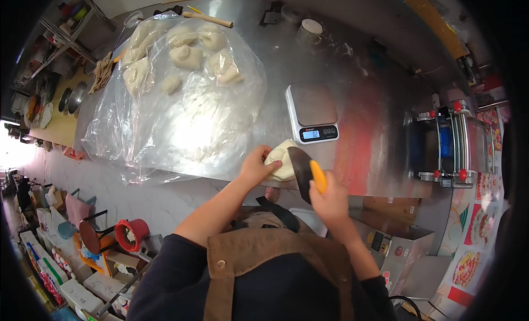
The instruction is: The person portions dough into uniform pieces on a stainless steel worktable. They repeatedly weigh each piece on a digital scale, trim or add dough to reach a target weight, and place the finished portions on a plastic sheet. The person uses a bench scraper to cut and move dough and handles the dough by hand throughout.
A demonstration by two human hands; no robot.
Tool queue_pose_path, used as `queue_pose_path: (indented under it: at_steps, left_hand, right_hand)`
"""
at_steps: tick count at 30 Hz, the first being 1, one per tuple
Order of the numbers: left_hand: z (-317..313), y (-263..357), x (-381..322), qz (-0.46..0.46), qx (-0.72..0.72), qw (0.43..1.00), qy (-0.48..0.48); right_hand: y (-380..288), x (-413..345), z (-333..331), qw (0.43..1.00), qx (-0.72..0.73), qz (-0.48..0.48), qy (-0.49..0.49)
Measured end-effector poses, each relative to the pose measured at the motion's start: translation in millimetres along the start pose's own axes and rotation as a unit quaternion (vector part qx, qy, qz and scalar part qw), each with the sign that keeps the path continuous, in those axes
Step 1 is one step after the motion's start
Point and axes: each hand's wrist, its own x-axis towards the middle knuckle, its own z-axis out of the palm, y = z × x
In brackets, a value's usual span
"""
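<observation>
My left hand point(259, 164) grips the left side of a pale lump of dough point(282, 160) near the front edge of the steel table. In my right hand point(330, 195) is the yellow handle of a dough scraper point(303, 172); its dark, wide blade stands against the dough's right side. Just beyond the dough sits a digital kitchen scale point(312, 106) with its display lit and nothing on its pan. To the left, several dough pieces point(186, 57) lie under a clear plastic sheet point(124, 126).
A wooden rolling pin point(208, 19) and a whitish-topped cup point(311, 30) are at the table's far side. A metal roller machine point(450, 143) with red knobs stands at the right end. Off the table's front left are a red bucket point(138, 234) and a round stool point(91, 237).
</observation>
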Motion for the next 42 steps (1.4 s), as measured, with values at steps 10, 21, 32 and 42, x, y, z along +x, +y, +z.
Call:
queue_pose_path:
  at_steps: [10, 21, 32, 42]
  left_hand:
    - [-5.1, 22.3, 2.3, -0.027, 0.12, 0.992, 0.0]
    - [-15.6, 37.4, 10.8, -0.065, 0.172, 0.983, -0.013]
    - [-28.0, 45.2, 17.6, -0.083, 0.183, 0.977, -0.068]
    - [-23.3, 36.8, 21.1, -0.066, 0.209, 0.975, -0.037]
  right_hand:
    - [-20.8, 30.5, 32.2, 0.989, -0.121, 0.017, -0.08]
    - [-29.2, 55.0, 56.4, 0.983, -0.122, 0.092, -0.099]
    - [-27.8, 60.1, 72.4, 0.989, -0.103, 0.07, -0.08]
    - [-26.6, 59.5, 86.2, 0.995, -0.102, 0.011, -0.002]
